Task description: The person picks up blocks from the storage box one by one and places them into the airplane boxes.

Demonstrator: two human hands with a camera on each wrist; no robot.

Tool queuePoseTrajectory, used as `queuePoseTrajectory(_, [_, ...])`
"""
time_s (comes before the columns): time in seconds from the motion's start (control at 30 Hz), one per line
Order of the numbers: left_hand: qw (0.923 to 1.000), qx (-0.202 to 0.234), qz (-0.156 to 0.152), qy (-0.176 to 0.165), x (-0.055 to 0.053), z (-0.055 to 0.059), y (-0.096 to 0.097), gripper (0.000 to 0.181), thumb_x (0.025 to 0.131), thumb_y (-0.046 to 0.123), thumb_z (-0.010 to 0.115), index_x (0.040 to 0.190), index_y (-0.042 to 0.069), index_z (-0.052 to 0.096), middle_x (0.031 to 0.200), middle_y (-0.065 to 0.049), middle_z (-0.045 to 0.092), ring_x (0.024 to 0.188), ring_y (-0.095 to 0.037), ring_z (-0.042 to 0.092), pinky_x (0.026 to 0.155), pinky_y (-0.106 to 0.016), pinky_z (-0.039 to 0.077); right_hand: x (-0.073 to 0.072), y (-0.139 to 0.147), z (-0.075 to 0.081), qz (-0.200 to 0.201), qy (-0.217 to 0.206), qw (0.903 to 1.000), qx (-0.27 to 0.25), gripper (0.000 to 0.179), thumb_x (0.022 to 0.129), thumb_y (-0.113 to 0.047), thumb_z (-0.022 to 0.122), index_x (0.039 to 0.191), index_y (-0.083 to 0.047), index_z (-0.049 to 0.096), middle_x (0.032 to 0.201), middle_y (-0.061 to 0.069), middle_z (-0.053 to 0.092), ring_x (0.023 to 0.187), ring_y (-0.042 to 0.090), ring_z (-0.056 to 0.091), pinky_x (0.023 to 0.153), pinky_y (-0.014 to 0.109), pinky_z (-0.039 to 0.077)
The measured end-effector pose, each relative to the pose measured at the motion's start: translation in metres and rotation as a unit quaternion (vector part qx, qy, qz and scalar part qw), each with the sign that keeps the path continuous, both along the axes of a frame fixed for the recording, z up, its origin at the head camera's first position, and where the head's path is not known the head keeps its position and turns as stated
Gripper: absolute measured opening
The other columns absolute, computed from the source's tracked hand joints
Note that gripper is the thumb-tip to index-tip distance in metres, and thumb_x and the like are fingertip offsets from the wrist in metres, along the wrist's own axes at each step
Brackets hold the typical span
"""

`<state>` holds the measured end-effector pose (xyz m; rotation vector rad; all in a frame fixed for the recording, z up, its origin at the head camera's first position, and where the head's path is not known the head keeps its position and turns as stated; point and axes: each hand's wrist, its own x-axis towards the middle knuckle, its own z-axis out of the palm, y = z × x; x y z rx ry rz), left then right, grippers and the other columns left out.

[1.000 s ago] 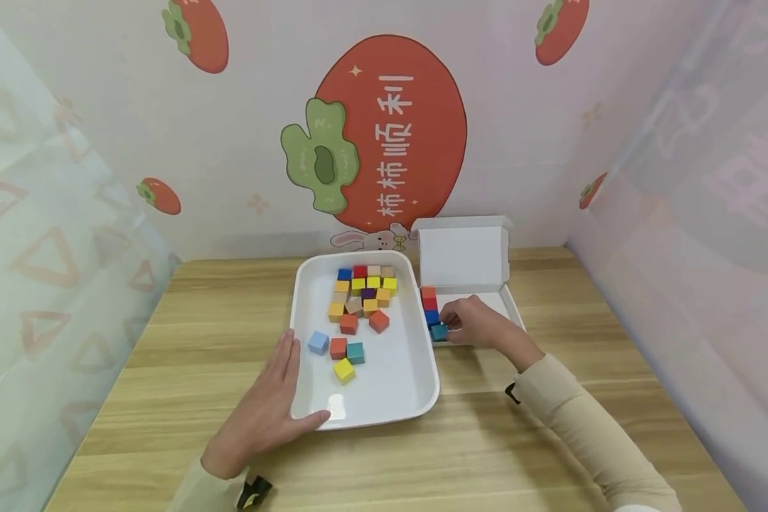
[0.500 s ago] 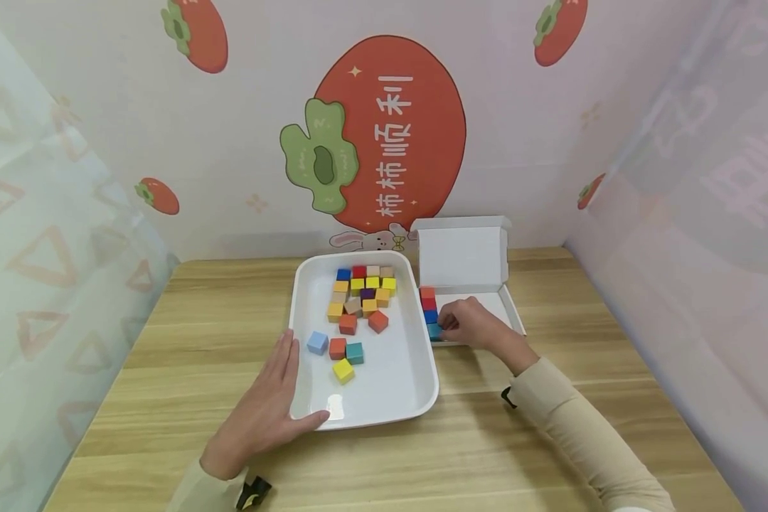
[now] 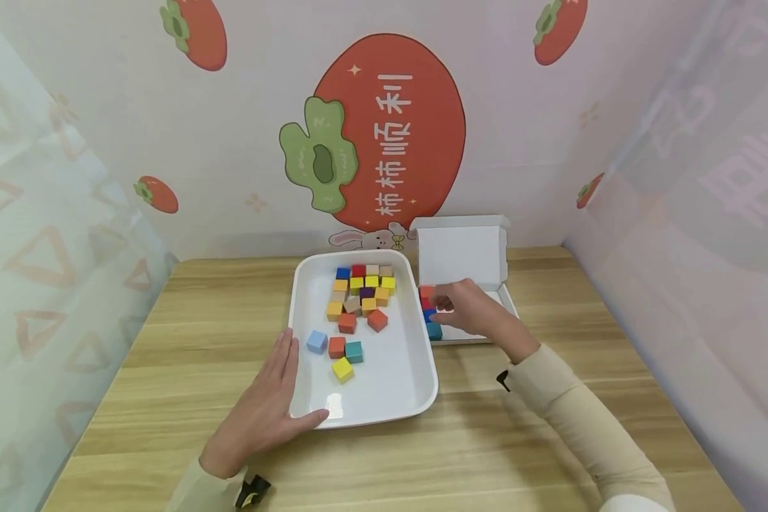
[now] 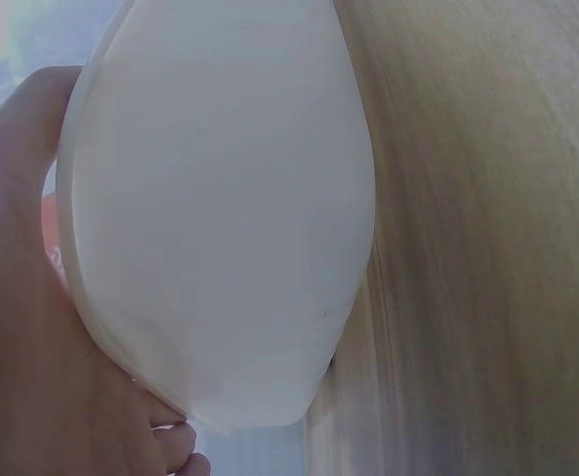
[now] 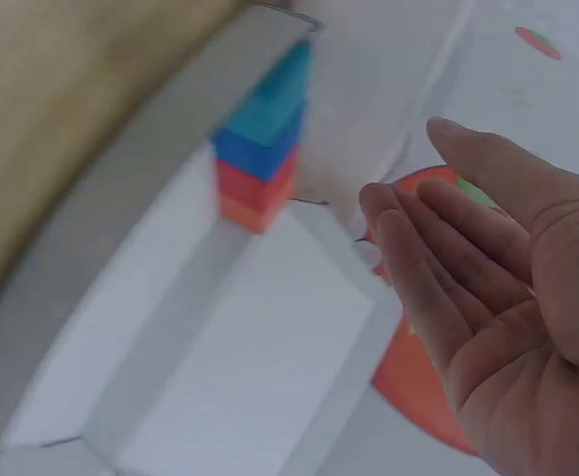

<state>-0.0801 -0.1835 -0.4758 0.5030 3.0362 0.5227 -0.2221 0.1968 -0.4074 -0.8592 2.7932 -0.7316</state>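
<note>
My left hand (image 3: 259,409) rests against the near left corner of a white tray (image 3: 430,391), its fingers straight along the side and its thumb on the front rim. Over the white cardboard box (image 3: 461,256) hovers my right hand (image 3: 470,309), which holds nothing; in the right wrist view its fingers (image 5: 418,278) are apart from the cubes. Down the box's left side runs a row: a teal cube (image 3: 434,331) nearest, then a blue cube (image 5: 260,157), a red cube (image 5: 250,186) and an orange-red cube (image 3: 426,291). The left wrist view shows mostly the tray's outer wall (image 4: 220,198).
Several coloured cubes are grouped at the tray's far end. Nearer lie a light blue cube (image 3: 316,342), an orange-red cube (image 3: 336,347), a teal cube and a yellow cube (image 3: 343,370). The box lid stands up near the printed back wall (image 3: 243,142). All rests on a wooden table (image 3: 185,341).
My right hand has set the teal cube at the near end of the box's row, let go and lifted away a little. The left hand and tray have stayed put.
</note>
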Motion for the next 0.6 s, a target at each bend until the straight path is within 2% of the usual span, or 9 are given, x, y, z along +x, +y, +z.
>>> queuePoseTrajectory(0.13, [1.0,-0.002,0.001,0.0,-0.001,0.0,0.0,0.126,0.084,0.076,0.066,0.168,-0.001,0.011,0.179,-0.018,0.002,0.165,-0.04,0.009,0.125,-0.061,0.032,0.001,-0.017,0.017,0.009,-0.008,0.9999,-0.002,0.036,0.09,-0.012,0.085,0.124,-0.004,0.076,0.116,0.014,0.079,0.107,0.032,0.077,0.091,0.042,0.065])
queuePoseTrajectory(0.27, [1.0,0.0,0.002,0.002,-0.001,-0.001,0.0,0.126,0.084,0.076,0.066,0.168,-0.001,0.011,0.179,-0.018,0.002,0.165,-0.04,0.009,0.125,-0.062,0.032,0.002,-0.035,0.022,0.021,-0.016,0.9996,0.005,0.042,0.09,-0.016,0.086,0.129,-0.005,0.074,0.122,0.013,0.078,0.111,0.032,0.076,0.094,0.042,0.064])
queuePoseTrajectory(0.4, [1.0,0.0,0.002,0.006,0.0,-0.003,0.001,0.127,0.084,0.078,0.065,0.169,0.001,0.01,0.18,-0.016,0.001,0.165,-0.038,0.008,0.125,-0.061,0.032,0.001,-0.051,0.015,0.037,-0.025,0.9989,0.015,0.044,0.09,-0.017,0.086,0.13,-0.005,0.073,0.124,0.014,0.077,0.113,0.03,0.076,0.094,0.04,0.064])
queuePoseTrajectory(0.6, [0.9999,-0.003,0.003,0.009,0.0,-0.002,0.0,0.127,0.083,0.078,0.065,0.169,0.001,0.011,0.18,-0.015,0.001,0.166,-0.038,0.008,0.125,-0.06,0.033,-0.008,-0.07,-0.005,0.055,-0.022,0.9976,0.036,0.042,0.09,-0.016,0.086,0.129,-0.006,0.075,0.12,0.01,0.079,0.105,0.023,0.074,0.09,0.033,0.065])
